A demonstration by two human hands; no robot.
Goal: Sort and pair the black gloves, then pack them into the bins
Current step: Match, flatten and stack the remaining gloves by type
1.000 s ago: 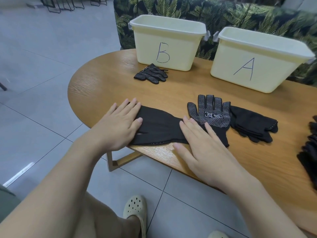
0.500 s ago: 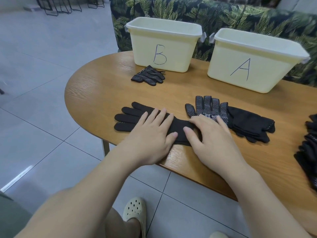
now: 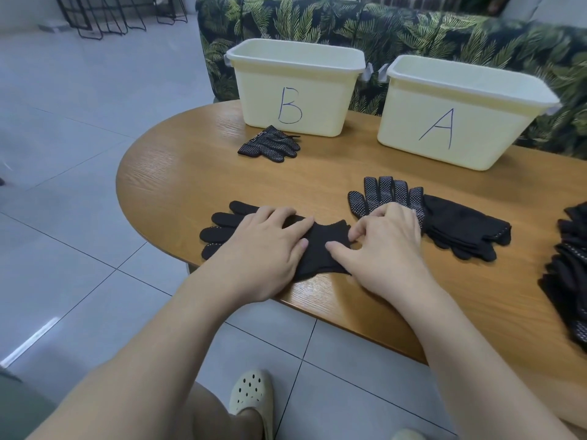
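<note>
While the left hand [image 3: 270, 246] stays flat on the soft black cloth glove [image 3: 320, 246], the right hand's [image 3: 386, 246] fingers have curled, pinching its cuff.

Oval wooden table [image 3: 178, 173], pale grey tiled floor [image 3: 63, 122], leaf-print sofa [image 3: 444, 36], black wire frames [image 3: 104, 14]

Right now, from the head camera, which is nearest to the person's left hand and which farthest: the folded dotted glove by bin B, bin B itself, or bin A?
From the left hand:
1. Folded dotted glove, just beyond it, in front of bin B.
2. Bin B, behind that glove.
3. Bin A, far off to the right.
</note>
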